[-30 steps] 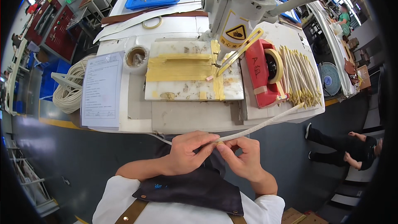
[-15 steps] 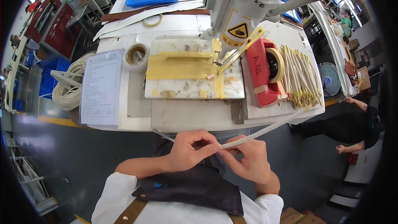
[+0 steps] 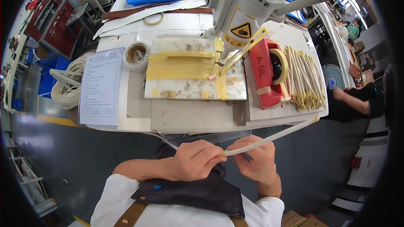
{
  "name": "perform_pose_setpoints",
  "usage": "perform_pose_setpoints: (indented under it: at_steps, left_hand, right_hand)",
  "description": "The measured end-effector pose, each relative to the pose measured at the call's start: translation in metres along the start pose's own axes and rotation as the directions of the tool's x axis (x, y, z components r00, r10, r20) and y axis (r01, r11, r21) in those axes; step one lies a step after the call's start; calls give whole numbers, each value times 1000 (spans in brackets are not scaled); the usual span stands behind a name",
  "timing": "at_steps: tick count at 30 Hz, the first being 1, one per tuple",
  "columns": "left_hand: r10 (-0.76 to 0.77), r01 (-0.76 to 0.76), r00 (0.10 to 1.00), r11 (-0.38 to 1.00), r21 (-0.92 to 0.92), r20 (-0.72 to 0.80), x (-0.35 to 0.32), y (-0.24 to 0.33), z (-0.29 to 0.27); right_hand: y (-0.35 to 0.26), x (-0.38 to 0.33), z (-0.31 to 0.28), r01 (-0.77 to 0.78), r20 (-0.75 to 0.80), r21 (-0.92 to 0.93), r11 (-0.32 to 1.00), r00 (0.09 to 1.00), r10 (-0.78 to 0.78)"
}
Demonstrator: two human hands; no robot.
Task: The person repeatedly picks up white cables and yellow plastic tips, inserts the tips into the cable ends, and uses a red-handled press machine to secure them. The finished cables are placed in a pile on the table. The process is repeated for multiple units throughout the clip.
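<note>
Before the table edge, my left hand point(image 3: 197, 159) is closed, its thumb and fingertips pinching a pale braided cord point(image 3: 275, 136) at a yellowish taped spot. My right hand point(image 3: 257, 162) is curled round the same cord just to the right, its fingers partly hidden. From there the cord slants up rightward to a free tip wrapped in yellow tape. Another stretch of pale cord runs from behind my left hand toward the table's front edge. Beyond my hands stands a press point(image 3: 240, 17) over a white block point(image 3: 181, 90) covered partly with yellow tape.
Right of the block are a red tape dispenser point(image 3: 259, 67) and a bundle of cut cords point(image 3: 305, 77) with yellow ends. Leftward lie a tape roll point(image 3: 136, 54), a printed sheet point(image 3: 100, 86) and a cord coil point(image 3: 69, 86). A blue tray point(image 3: 143, 0) sits farther back. A co-worker's arm point(image 3: 351, 101) shows at right.
My left fingers have closed on the cord, and a yellowish spot now shows at their tips. The cord's free end reaches farther right. The co-worker at right has changed posture.
</note>
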State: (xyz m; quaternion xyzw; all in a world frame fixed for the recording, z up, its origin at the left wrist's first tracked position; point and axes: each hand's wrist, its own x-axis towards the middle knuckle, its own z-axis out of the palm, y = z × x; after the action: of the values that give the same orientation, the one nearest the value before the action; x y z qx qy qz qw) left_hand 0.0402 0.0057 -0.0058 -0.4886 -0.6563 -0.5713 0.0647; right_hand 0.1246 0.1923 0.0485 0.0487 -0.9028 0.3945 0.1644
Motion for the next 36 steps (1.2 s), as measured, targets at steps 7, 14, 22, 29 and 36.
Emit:
perform_pose_setpoints:
  at_steps: [7, 14, 22, 29, 36]
  left_hand:
    - [-148, 176, 976, 967, -186, 157, -6, 4, 0]
    - [-365, 771, 632, 383, -509, 683, -5, -1, -10]
    - [-238, 916, 273, -233, -327, 932, 0, -12, -8]
    - [-79, 86, 987, 996, -39, 140, -5, -6, -3]
    - [94, -138, 978, 961, 240, 184, -7, -12, -11]
  right_hand:
    - [20, -13, 15, 80, -101, 110, 991, 993, -69]
    - [35, -29, 30, 119, -197, 282, 952, 978, -64]
    - [38, -40, 55, 128, -310, 721, 681, 939, 151]
    - [40, -66, 43, -315, 59, 804, 505, 887, 459]
    - [16, -44, 41, -374, 148, 831, 412, 863, 483]
